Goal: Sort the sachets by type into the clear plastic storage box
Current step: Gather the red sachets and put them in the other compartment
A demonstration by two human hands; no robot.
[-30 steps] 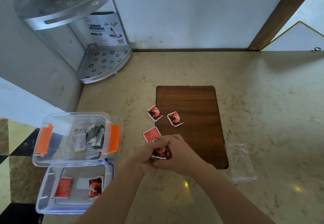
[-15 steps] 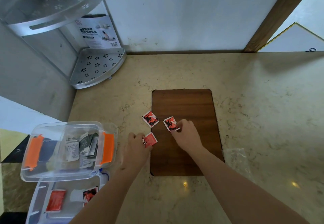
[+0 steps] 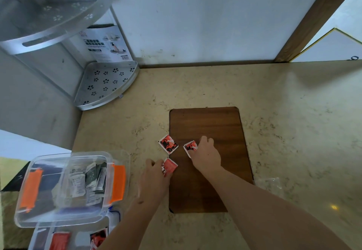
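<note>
Gathering step. Left hand [image 3: 154, 177] pinches small red sachet [image 3: 170, 166]; right hand [image 3: 205, 153] fingers curled onto red-and-black printed sachet [image 3: 190, 146], grip unclear. Third sachet [image 3: 168, 144] lies loose between, just beyond. Next: carry left into clear plastic storage box [image 3: 64, 191].

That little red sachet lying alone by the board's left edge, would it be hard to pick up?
The red sachet looks flat and thin, so it is probably light and a bit floppy. It lies flush, half on the wooden board, so fingers may need to slide or pry an edge. Its printed wrapper looks glossy, perhaps slippery. It will not roll.
</note>
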